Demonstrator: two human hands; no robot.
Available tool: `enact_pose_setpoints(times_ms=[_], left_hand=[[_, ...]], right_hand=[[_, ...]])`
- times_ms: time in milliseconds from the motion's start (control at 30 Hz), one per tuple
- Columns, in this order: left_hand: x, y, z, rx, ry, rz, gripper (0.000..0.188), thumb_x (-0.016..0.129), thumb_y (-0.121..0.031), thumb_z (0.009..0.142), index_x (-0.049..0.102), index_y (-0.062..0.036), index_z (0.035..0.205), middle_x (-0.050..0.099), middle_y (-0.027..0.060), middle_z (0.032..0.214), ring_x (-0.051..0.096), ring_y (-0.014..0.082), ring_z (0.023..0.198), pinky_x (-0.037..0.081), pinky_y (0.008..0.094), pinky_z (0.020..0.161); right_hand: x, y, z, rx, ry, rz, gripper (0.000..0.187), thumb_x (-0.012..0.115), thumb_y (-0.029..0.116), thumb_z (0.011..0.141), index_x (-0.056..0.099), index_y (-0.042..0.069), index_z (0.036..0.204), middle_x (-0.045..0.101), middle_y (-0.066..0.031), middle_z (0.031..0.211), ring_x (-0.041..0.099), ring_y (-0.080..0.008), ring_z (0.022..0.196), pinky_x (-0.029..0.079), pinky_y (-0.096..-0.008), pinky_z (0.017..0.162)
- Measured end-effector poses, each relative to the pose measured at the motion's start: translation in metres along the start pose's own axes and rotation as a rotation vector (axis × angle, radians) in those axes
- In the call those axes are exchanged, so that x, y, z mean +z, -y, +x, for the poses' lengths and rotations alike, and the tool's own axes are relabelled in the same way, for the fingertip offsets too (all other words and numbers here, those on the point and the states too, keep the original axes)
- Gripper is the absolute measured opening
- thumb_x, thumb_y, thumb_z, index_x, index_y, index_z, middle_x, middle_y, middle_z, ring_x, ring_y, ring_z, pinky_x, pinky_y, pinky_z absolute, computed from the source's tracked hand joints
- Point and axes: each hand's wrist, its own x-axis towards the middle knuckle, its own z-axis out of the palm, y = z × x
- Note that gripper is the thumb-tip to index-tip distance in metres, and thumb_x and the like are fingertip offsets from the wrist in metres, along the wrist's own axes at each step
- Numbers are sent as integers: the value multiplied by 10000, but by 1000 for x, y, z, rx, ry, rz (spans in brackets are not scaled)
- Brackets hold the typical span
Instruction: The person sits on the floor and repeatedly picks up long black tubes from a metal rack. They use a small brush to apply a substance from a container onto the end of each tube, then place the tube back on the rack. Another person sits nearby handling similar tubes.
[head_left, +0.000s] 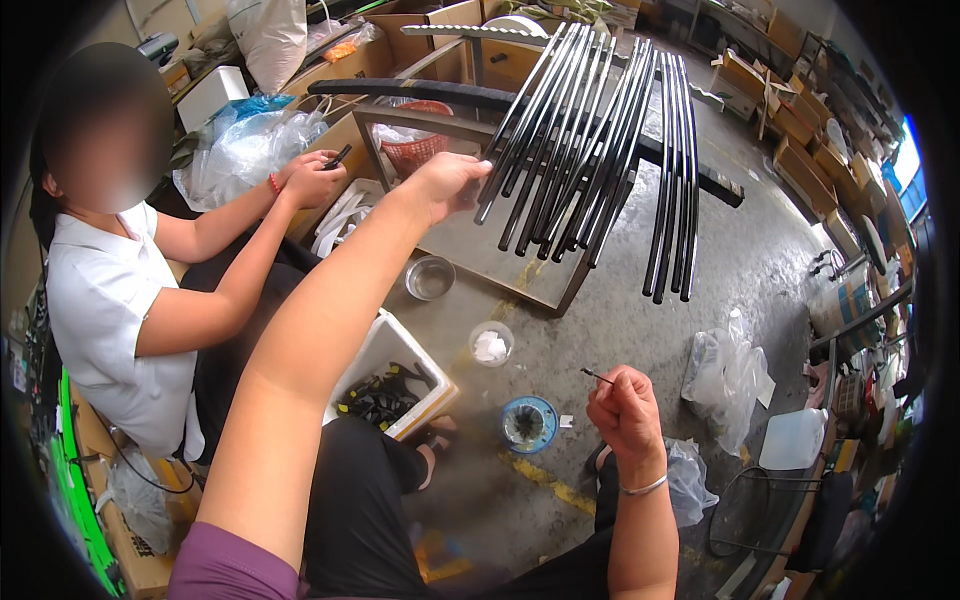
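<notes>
Several long, glossy black rods [585,150] lie side by side, sloping across a dark padded bar [440,93]. My left hand [450,188] reaches far forward, its thumb and fingers closed at the leftmost rod; its fingertips are partly hidden. Low on the right, my right hand [625,405] pinches a thin dark stick [597,375] that looks like a small brush, its tip pointing left. Below and left of that hand, a round blue tub [553,425] with dark contents sits on the floor. A clear cup [507,329] holding white pieces stands just beyond it.
A co-worker in a white shirt [100,285] sits at left, holding a small black object [340,157]. Near my knee is a white foam box [440,372] with black and yellow parts. A metal bowl [430,260], plastic bags [725,385] and a whitish jug [795,440] stand around.
</notes>
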Motion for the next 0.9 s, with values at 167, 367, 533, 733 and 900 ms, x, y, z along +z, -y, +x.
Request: enact_pose_setpoints(times_ms=[167, 367, 533, 733, 900], left_hand=[[-34, 6, -20, 53, -32, -519, 228, 480, -124, 940, 563, 58, 1049, 496, -5, 677, 444, 94, 596, 413, 245, 593], [-14, 47, -120, 137, 66, -630, 294, 435, -173, 967, 492, 82, 1103, 421, -22, 635, 364, 58, 518, 337, 218, 491], [-10, 71, -144, 171, -6, -628, 287, 452, -173, 964, 483, 76, 1104, 397, -21, 616, 335, 57, 471, 306, 210, 438], [-25, 44, -102, 228, 23, -609, 274, 440, -157, 966, 475, 76, 1106, 403, -23, 624, 336, 58, 484, 310, 208, 453], [-17, 33, -89, 184, -9, -649, 281, 418, -166, 978, 476, 73, 1116, 415, -8, 640, 342, 67, 500, 311, 219, 474]], right_hand=[[6, 1, 0, -10, -2, -37, 311, 571, 314, 921, 594, 26, 808, 370, 38, 531, 259, -61, 445, 198, -227, 406], [19, -3, 7, -8, -10, -91, 283, 555, 263, 935, 599, 12, 813, 357, 43, 518, 245, -55, 430, 195, -221, 401], [35, -11, 17, -17, -27, -107, 226, 519, 212, 954, 587, 11, 876, 318, 53, 519, 239, -45, 420, 189, -222, 398], [45, -22, 26, -1, -6, -55, 186, 494, 183, 963, 568, 15, 934, 291, 59, 529, 241, -47, 424, 190, -221, 400], [45, -22, 36, 14, 33, -81, 220, 495, 251, 964, 541, 38, 931, 247, 61, 520, 216, -51, 402, 174, -227, 378]])
